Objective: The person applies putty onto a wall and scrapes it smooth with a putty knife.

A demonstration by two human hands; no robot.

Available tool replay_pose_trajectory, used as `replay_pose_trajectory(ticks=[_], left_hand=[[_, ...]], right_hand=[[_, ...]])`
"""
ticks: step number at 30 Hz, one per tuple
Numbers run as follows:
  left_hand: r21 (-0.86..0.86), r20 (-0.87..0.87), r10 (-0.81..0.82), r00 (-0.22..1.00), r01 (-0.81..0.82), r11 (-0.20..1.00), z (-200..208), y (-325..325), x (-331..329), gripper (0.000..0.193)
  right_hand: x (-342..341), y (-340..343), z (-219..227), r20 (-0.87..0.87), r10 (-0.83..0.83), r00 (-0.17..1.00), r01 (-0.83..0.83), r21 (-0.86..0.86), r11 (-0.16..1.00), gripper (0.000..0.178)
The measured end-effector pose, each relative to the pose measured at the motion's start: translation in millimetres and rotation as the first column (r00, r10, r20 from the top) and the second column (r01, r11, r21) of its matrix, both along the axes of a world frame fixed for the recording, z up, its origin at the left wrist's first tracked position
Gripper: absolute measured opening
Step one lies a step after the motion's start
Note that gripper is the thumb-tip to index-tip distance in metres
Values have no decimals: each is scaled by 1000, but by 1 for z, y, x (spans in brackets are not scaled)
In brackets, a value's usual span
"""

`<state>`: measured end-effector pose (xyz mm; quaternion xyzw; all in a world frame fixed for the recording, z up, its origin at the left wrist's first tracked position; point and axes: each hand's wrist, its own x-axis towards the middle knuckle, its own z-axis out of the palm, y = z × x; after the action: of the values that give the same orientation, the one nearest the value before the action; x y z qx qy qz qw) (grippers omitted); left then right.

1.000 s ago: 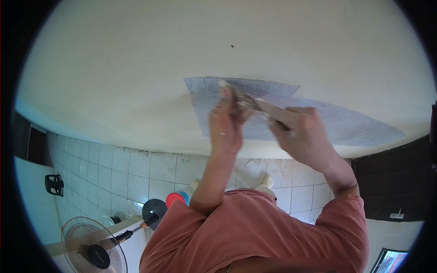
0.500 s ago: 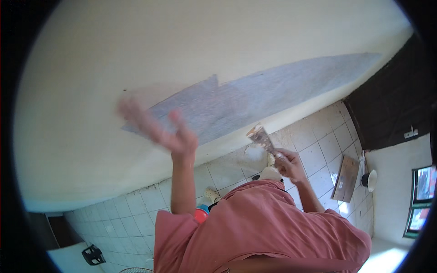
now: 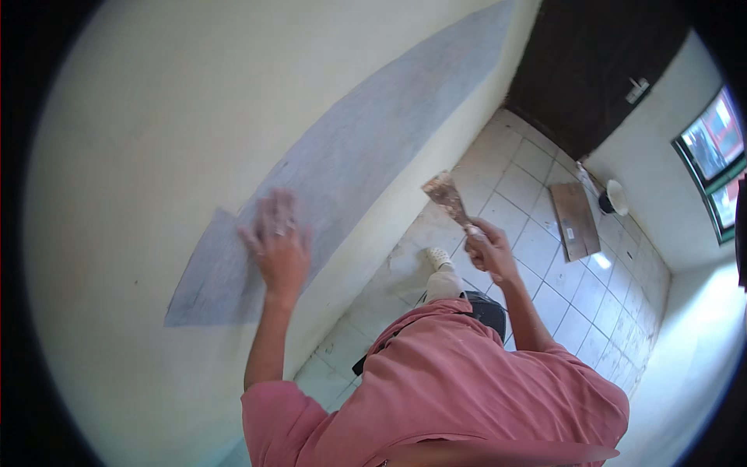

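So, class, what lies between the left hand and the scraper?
In the head view, between the left hand and the scraper lie part of the grey patch and then a strip of cream wall.

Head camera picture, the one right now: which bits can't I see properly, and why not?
In the head view:
Left hand: its fingers are blurred and its back hides the palm, so I can't tell whether it touches the wall.
Scraper: the right hand covers most of its handle.
Window: cut off by the right edge.
Dark door: partly cut off by the top edge.
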<state>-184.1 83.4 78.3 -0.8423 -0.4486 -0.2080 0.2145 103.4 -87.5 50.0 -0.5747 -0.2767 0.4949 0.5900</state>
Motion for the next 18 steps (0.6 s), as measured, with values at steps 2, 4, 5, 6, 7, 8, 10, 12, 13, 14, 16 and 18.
replay_pose_trajectory(ticks=[2, 4, 5, 6, 7, 8, 10, 12, 13, 14, 16, 18], left_hand=[[-415, -22, -274, 962, 240, 878, -43, -21, 11, 60], [-554, 333, -330, 883, 467, 690, -55, -41, 42, 57], [-565, 493, -316, 811, 574, 593, -56, -45, 55, 55], [-553, 496, -354, 793, 602, 575, -52, -43, 70, 55], [-534, 823, -72, 563, 811, 237, -47, -45, 84, 54], [-312, 888, 336, 316, 948, -66, -44, -47, 98, 54], [-194, 837, 483, 259, 964, -181, -39, -50, 131, 56], [-163, 730, 615, 298, 950, -266, -21, -57, 164, 53], [-177, 717, 627, 305, 950, -259, -32, -57, 176, 52], [-168, 722, 608, 330, 936, -309, -34, -63, 184, 52], [-246, 755, 523, 395, 911, -332, -39, -80, 199, 50], [-212, 752, 536, 384, 910, -355, -52, -79, 204, 43]], right_hand=[[-16, 2, -7, 61, -51, 997, 48, 52, 997, 31], [-27, 8, 6, 143, -37, 989, 30, 46, 998, 32], [-33, 10, 6, 74, 4, 997, -7, 32, 999, 30], [-39, 12, 8, 4, 51, 999, -51, 21, 998, 29], [-42, 12, 6, -183, 94, 979, -88, 40, 995, 27], [-45, 12, 1, -362, 135, 922, -118, 71, 991, 25], [-52, 13, 3, -497, 52, 866, -59, 1, 998, 27], [-56, 10, -1, -518, 18, 855, -22, -2, 1000, 29], [-61, 8, -1, -473, -32, 880, 39, 5, 999, 29], [-63, 6, 1, -428, -82, 900, 97, 12, 995, 29], [-52, -6, -8, -421, -182, 889, 210, 20, 978, 28], [-51, -6, -13, -429, -245, 870, 287, 34, 957, 28]])
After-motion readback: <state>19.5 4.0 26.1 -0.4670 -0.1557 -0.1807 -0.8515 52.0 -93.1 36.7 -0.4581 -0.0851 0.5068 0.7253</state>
